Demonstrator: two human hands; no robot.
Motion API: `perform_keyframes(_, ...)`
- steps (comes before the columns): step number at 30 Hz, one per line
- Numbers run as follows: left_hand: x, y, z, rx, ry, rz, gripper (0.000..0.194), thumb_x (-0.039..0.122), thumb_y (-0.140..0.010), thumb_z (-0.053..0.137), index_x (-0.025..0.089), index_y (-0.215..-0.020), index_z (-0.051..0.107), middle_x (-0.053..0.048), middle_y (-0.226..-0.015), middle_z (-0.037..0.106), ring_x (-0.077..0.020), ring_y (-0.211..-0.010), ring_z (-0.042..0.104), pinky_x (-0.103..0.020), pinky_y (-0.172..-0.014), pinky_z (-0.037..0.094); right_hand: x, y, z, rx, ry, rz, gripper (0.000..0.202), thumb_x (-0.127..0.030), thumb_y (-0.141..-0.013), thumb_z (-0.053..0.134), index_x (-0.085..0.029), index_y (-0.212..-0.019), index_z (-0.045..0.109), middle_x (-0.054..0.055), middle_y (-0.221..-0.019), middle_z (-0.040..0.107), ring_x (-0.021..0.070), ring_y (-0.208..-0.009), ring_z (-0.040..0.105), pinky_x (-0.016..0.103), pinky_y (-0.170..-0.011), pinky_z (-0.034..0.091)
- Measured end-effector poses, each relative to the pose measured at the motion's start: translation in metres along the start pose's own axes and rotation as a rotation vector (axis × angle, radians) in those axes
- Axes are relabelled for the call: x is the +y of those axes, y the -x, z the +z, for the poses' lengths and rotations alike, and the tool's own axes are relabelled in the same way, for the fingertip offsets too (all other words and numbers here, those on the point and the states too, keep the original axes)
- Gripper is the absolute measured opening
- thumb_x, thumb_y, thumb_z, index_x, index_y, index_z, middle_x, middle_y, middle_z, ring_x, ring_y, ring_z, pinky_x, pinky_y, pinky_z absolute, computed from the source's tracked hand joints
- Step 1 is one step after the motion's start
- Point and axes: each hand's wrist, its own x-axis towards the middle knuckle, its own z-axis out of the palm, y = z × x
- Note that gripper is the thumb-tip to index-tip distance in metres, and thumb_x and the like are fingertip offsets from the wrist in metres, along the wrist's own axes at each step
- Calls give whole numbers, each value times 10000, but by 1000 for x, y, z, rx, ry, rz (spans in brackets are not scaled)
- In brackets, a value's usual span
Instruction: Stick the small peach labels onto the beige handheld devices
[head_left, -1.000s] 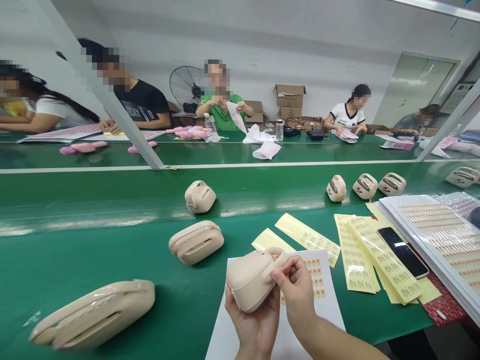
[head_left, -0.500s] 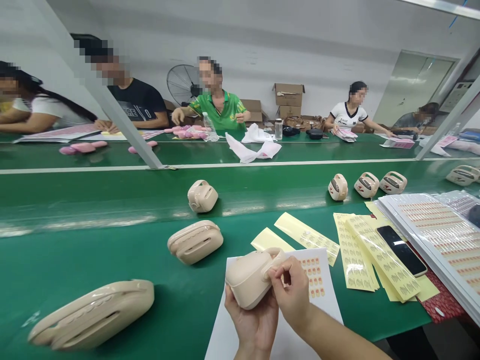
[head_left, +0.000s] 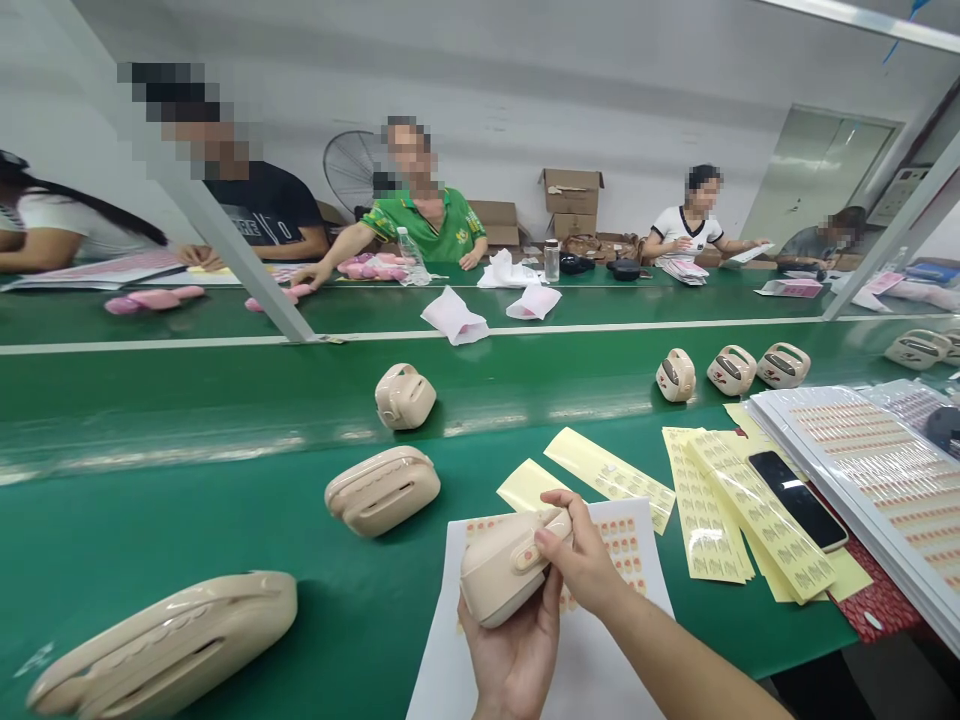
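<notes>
A beige plastic housing with a carry handle is held tilted above a white sheet of stickers. My left hand cups it from below, fingers wrapped round its underside. The thumb of my right hand presses beside the end of the handle, with the fingers over the handle's top. A small orange mark, like the sheet's stickers, shows on the handle's rounded end. Left of my hands, two similar beige housings lie on the green bench, one nearer and one farther.
Another beige housing and several decorated ones stand on the green belt. Yellow sticker strips, a phone and stacked sticker sheets lie right. A metal post rises at left; co-workers sit across.
My right hand has gone from a pinch at the handle's end to gripping the handle, uncovering the orange mark. Across the belt, a co-worker in green has reached out toward a pink item.
</notes>
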Motion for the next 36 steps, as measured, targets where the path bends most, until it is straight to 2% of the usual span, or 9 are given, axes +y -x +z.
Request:
perform_keyframes(4, 3, -1, -3, 27, -27, 26, 451, 470, -885, 322, 269, -1256, 482, -47, -1306, 509, -232, -1262, 362, -362, -1046, 309, -7, -12, -13, 90, -32, 92, 384, -546, -751, 498, -212, -938, 534, 35, -976, 573, 169, -900, 534, 318, -789, 425)
perform_keyframes(8, 4, -4, -2, -53, -59, -3, 482, 500, -889, 280, 280, -1288, 435, -32, -1325, 487, -215, -1264, 353, -331, -1058, 281, -17, -22, -27, -93, 0, 264, 440, -636, -719, 466, -199, -690, 427, -55, -558, 487, 81, -457, 448, 225, -448, 342)
perform_keyframes(13, 5, -13, 1, -95, -77, 15, 476, 478, -898, 257, 282, -1301, 415, -56, -1311, 501, -249, -1247, 381, -421, -1050, 281, -34, -30, -27, -191, -52, 482, 259, -417, -744, 506, -207, -851, 399, -118, -465, 459, 33, -261, 273, 185, -317, 91)
perform_keyframes(18, 13, -23, 6, -102, -56, -8, 474, 441, -913, 199, 276, -1303, 412, -71, -1299, 513, -274, -1241, 385, -485, -1030, 285, -48, -47, -23, -178, -39, 517, 216, -277, -765, 442, -195, -964, 425, -121, -479, 442, 38, -252, 282, 181, -299, 122)
perform_keyframes(21, 19, -27, 8, -143, -67, -75, 537, 492, -903, 162, 240, -1310, 405, -85, -1339, 465, -255, -1274, 333, -443, -1039, 282, -46, -47, -23, -158, 170, 303, 268, -344, -827, 400, -195, -1043, 453, -87, -517, 447, 77, -351, 398, 200, -353, 289)
perform_keyframes(25, 23, -26, 12, -108, -83, -110, 590, 494, -907, 161, 136, -1302, 414, -130, -1360, 424, -210, -1285, 318, -330, -1053, 269, -37, -28, -20, 72, 459, -426, 238, -293, -805, 506, -207, -1025, 526, 52, -873, 544, 169, -788, 535, 318, -679, 469)
perform_keyframes(28, 20, -25, 18, -147, -93, -108, 567, 455, -918, 203, 89, -1298, 411, -149, -1362, 413, -187, -1246, 386, -250, -1037, 273, -35, -13, -15, 23, 582, -821, 164, -201, -797, 539, -210, -961, 539, 66, -892, 541, 189, -851, 513, 347, -742, 471)
perform_keyframes(30, 17, -25, 23, -129, -92, -97, 562, 442, -921, 219, 69, -1295, 412, -159, -1363, 407, -180, -1229, 411, -218, -1029, 269, -36, -7, -12, 7, 650, -924, 149, -167, -806, 539, -210, -949, 537, 61, -863, 553, 182, -816, 507, 336, -723, 478)
perform_keyframes(36, 14, -24, 29, -74, -76, -56, 542, 444, -916, 230, 101, -1265, 464, -142, -1339, 447, -180, -1210, 438, -246, -1019, 301, -41, -7, -12, -2, 750, -995, 168, -127, -848, 487, -207, -991, 525, 63, -857, 592, 174, -785, 536, 319, -709, 496)
